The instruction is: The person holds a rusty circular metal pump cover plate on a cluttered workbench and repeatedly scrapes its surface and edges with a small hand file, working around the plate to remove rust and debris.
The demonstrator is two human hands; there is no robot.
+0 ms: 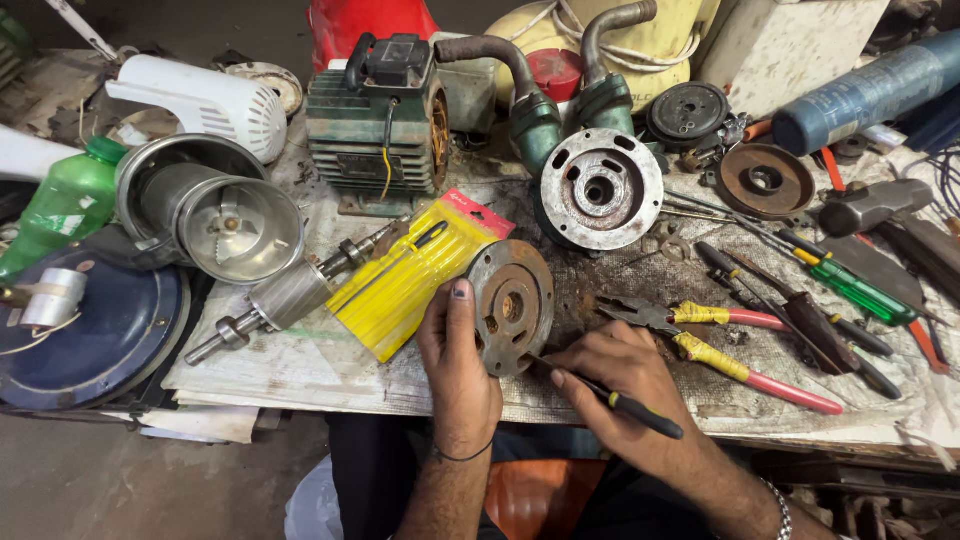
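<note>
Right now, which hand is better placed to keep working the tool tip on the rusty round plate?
The right hand: it grips the black-handled screwdriver with the tip at the rusty round plate. The left hand is steadying that plate, holding it up on edge.

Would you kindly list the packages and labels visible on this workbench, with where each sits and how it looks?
Yellow packet: flat, ribbed yellow with a red top edge, lying beside the left hand.
Green bottle: far left; green plastic, pale label patch on its side.
Motor: back centre; green housing with a dark rectangular plate low on its front.
No screens or signs in view.
</note>
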